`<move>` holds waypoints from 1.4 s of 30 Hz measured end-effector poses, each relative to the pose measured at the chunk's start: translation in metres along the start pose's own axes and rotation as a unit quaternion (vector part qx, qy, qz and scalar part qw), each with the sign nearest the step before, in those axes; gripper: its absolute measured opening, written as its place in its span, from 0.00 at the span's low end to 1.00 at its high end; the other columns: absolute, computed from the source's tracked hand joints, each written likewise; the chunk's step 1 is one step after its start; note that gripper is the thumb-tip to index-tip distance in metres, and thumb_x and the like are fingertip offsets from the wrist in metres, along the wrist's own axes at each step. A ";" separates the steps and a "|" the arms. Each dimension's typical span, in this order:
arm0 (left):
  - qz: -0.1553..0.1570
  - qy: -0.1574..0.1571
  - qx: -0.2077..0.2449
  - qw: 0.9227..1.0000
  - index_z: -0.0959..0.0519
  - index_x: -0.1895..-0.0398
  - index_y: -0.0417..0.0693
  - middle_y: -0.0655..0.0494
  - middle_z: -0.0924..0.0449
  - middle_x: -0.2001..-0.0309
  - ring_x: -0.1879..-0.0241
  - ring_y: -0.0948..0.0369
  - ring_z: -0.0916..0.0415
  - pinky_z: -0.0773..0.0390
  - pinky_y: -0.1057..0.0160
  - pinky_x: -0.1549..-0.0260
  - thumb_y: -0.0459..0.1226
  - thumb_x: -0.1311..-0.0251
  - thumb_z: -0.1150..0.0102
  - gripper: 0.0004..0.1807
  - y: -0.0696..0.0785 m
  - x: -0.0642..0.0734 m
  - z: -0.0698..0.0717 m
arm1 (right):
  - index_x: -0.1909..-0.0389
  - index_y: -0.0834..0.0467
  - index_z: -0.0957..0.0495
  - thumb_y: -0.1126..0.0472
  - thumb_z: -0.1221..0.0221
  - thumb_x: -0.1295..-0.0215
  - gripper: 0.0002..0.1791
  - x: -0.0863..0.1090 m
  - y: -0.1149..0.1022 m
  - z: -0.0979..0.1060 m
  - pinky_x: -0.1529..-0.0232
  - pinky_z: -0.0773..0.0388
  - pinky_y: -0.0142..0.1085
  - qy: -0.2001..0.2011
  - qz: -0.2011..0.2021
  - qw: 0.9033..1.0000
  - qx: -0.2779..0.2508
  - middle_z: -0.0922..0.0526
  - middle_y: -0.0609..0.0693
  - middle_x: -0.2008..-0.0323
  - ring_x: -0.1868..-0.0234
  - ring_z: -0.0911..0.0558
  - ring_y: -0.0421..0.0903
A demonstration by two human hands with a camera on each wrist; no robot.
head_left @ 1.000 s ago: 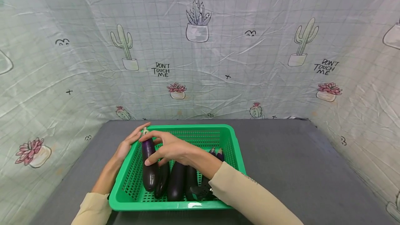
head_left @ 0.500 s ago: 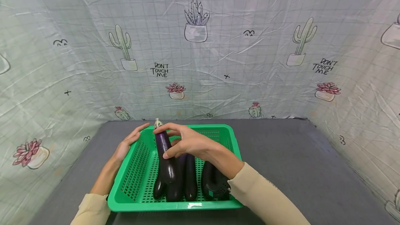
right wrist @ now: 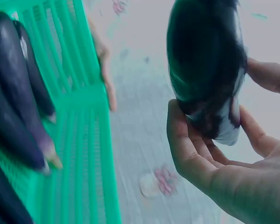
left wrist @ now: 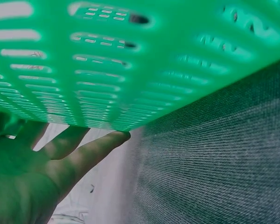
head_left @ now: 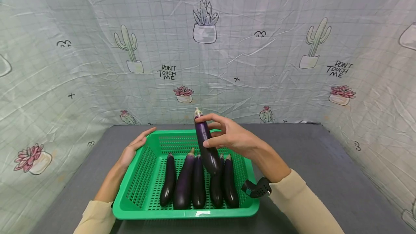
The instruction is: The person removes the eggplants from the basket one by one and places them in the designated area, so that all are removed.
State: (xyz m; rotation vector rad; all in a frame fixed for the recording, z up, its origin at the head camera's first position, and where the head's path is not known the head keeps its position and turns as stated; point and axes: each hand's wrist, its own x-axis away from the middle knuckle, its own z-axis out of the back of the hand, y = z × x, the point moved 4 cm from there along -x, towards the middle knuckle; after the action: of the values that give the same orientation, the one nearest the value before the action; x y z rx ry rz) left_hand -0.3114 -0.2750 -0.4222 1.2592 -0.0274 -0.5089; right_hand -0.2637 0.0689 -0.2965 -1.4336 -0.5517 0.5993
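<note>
While I run the rig from afar, one eggplant [head_left: 209,157], a second ago at the left end of the green basket [head_left: 156,215], now hangs tilted, stem up, just right of the basket's middle, and five more eggplants [head_left: 183,187] lie in full or partial view; I read this as a sideways carry in progress. A person's right hand [head_left: 235,137] pinches it between thumb and fingertips along its upper half; the left hand [head_left: 129,153], fingers straight and slightly spread, rests against the basket's left side.
</note>
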 end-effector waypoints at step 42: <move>-0.026 -0.019 0.078 0.996 0.50 0.18 0.35 0.74 0.39 0.27 0.35 0.74 0.27 0.25 0.74 0.41 0.37 0.15 0.72 0.29 0.000 0.001 0.001 | 0.23 0.47 0.36 0.63 0.35 0.29 0.36 0.073 0.088 0.159 0.48 0.18 0.36 0.235 -0.022 0.972 0.014 0.38 0.60 0.28 0.43 0.21 0.44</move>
State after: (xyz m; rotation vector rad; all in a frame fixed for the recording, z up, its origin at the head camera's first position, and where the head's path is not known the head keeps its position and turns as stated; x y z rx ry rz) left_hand -0.3109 -0.2757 -0.4222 1.4049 -0.0684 -0.5839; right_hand -0.3218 0.2391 -0.3747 -1.4694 -0.1970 0.2145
